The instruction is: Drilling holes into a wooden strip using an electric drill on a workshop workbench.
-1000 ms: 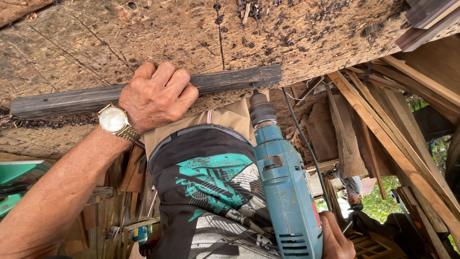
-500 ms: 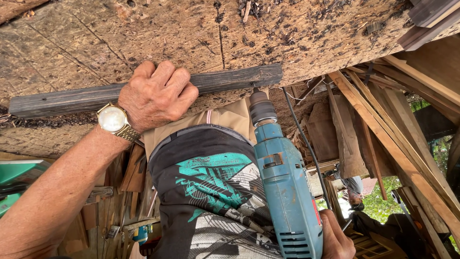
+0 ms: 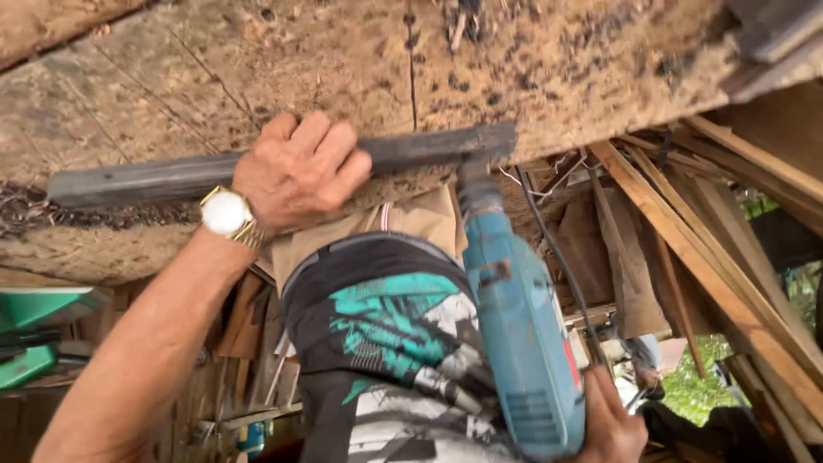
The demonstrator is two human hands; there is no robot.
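Observation:
My left hand (image 3: 296,171), with a gold wristwatch, grips a long dark grey strip (image 3: 137,180) and presses it against a rough, weathered wooden board (image 3: 257,69). My right hand (image 3: 610,422), at the bottom edge, holds the handle of a blue power drill (image 3: 519,326). The drill's black chuck (image 3: 478,193) points up and touches the right end of the strip. The drill bit itself is hidden. My knee, in black, teal and white patterned shorts (image 3: 386,343), lies between the two arms.
A black cable (image 3: 557,257) hangs to the right of the drill. Slanted wooden laths and planks (image 3: 711,257) crowd the right side, with green foliage (image 3: 694,386) beyond. A green object (image 3: 34,334) sits at the left edge.
The drill's chuck has risen and now meets the strip's right end. My left hand has kept its hold on the strip.

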